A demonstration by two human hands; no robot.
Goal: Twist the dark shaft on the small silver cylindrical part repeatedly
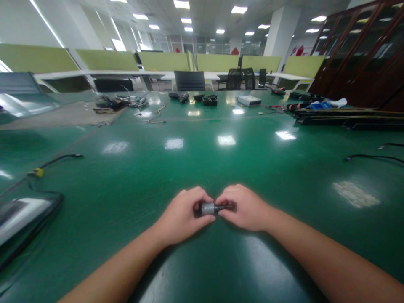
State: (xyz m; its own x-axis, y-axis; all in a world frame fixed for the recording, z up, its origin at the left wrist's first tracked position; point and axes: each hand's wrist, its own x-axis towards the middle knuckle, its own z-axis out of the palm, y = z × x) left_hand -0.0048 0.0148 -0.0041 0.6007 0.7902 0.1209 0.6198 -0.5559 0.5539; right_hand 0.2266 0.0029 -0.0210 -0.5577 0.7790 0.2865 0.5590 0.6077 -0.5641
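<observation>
Low in the middle of the view, a small silver cylinder with a narrow dark stem (208, 208) lies crosswise between my two hands; it resembles a small motor, but its exact kind is not clear. My left hand (179, 216) is closed around the silver body, thumb below and fingers above. On the other side, my right hand (248, 208) pinches the dark stem, with fingertips close to those of the left. Part of the stem and the cylinder's left end are hidden by fingers. Beneath both hands is the green tabletop (202, 168).
A device with a pale top (28, 210) and a black cable (59, 158) lie at the left. More cable ends (372, 157) are at the right. Farther back are black trays (208, 100), a grey box (248, 100), tangled parts (121, 102) and long black bars (344, 118).
</observation>
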